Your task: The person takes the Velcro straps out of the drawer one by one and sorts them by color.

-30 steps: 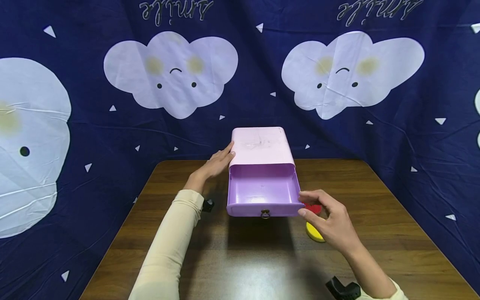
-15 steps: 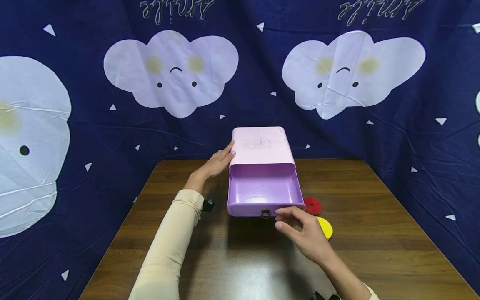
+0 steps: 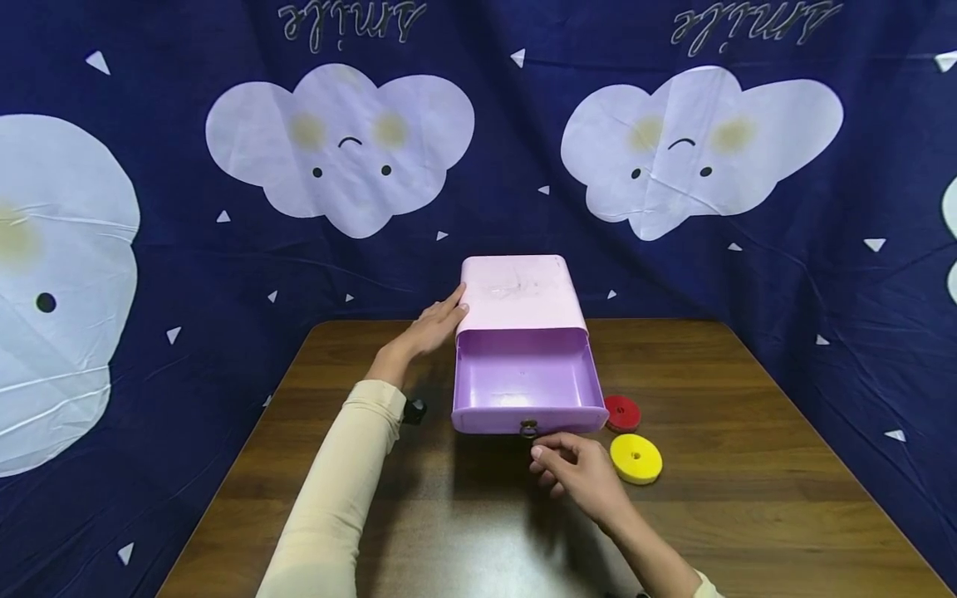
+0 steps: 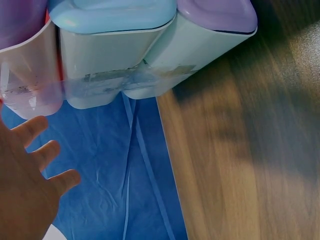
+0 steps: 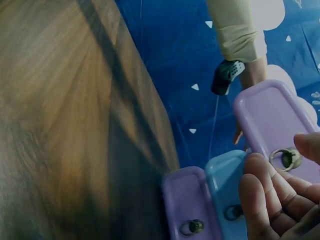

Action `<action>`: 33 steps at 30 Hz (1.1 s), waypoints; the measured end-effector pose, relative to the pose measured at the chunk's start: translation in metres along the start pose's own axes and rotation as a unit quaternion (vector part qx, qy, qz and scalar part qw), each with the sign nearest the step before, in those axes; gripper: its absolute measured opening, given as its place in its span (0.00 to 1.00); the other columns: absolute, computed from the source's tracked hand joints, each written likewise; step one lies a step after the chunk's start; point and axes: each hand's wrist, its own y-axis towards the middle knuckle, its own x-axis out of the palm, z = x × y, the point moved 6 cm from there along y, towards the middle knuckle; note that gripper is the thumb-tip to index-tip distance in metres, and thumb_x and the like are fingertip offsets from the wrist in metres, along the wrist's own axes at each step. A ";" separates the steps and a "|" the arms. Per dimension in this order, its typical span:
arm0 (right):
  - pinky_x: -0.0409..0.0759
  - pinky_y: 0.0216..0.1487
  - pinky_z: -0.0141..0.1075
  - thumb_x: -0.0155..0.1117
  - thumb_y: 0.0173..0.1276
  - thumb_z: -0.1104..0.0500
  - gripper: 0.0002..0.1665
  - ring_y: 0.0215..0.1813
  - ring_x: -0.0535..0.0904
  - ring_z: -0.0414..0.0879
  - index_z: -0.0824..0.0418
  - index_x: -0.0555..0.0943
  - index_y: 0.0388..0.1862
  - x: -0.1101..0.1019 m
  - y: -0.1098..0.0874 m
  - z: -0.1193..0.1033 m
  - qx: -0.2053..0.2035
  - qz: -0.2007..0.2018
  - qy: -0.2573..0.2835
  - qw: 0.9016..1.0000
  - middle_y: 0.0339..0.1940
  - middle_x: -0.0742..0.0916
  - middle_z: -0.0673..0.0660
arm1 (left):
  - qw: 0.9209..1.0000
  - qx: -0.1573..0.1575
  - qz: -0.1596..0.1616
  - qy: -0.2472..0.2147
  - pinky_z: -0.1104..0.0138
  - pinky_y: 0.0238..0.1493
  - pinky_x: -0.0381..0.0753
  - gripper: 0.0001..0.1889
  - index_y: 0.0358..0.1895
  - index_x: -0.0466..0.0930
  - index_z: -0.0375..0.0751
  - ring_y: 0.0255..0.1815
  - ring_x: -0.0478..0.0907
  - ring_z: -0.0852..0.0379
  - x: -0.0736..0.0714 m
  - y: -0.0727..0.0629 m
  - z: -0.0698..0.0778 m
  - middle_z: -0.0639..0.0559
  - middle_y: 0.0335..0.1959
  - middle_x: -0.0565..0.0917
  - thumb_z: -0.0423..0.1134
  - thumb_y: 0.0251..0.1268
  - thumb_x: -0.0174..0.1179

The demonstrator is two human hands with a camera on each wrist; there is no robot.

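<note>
A small drawer unit with a pale pink top (image 3: pixel 519 291) stands towards the back of the table. Its purple top drawer (image 3: pixel 486 420) is pulled out, and nothing is seen inside. My left hand (image 3: pixel 436 325) touches the unit's left side with fingers extended; the left wrist view shows those fingers (image 4: pixel 45 152) spread. My right hand (image 3: pixel 579 469) is just right of the drawer's metal ring pull (image 3: pixel 528 428). In the right wrist view, the ring lies between the thumb and the loosely bent fingers (image 5: pixel 260 172), with no grip visible.
Below the top drawer, a blue drawer (image 5: pixel 225 175) and another purple drawer (image 5: pixel 185 195) are closed. A red roll (image 3: pixel 622 413) and a yellow roll (image 3: pixel 636 458) lie on the wooden table (image 3: pixel 748 465), right of the unit. Dark blue cloth (image 3: pixel 516 166) hangs behind.
My right hand has moved left and towards me, from the drawer's right front corner to the ring pull, uncovering both rolls. The left hand and the drawer look unmoved.
</note>
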 end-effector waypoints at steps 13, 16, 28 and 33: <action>0.83 0.26 0.41 0.62 0.66 0.53 0.24 0.22 0.82 0.45 0.72 0.77 0.51 0.009 0.004 0.004 0.026 -0.005 0.065 0.998 0.29 0.88 0.66 | 1.000 0.000 0.002 0.004 0.42 0.74 0.39 0.30 0.75 0.32 0.68 0.78 0.38 0.41 0.000 -0.003 0.001 0.52 0.78 0.46 0.62 0.73 0.26; 0.83 0.26 0.41 0.61 0.67 0.54 0.24 0.22 0.82 0.45 0.73 0.76 0.52 0.009 0.005 0.003 0.027 -0.005 0.078 0.997 0.29 0.88 0.65 | 1.000 0.002 0.005 0.004 0.42 0.74 0.40 0.30 0.75 0.33 0.67 0.78 0.38 0.41 0.000 -0.002 0.001 0.51 0.78 0.46 0.62 0.73 0.26; 0.83 0.26 0.40 0.62 0.66 0.54 0.21 0.21 0.81 0.43 0.74 0.79 0.43 0.010 0.009 -0.002 0.036 0.023 0.093 0.995 0.25 0.88 0.61 | 1.000 0.000 0.002 0.001 0.42 0.74 0.39 0.30 0.75 0.34 0.67 0.78 0.38 0.41 0.002 -0.003 0.000 0.51 0.78 0.47 0.62 0.73 0.27; 0.83 0.25 0.39 0.62 0.66 0.55 0.20 0.20 0.80 0.43 0.75 0.80 0.41 0.009 0.012 -0.003 0.035 0.037 0.101 0.994 0.24 0.88 0.60 | 1.000 0.000 0.002 -0.003 0.42 0.74 0.37 0.30 0.75 0.33 0.68 0.78 0.37 0.41 0.001 -0.003 0.000 0.52 0.78 0.46 0.62 0.73 0.28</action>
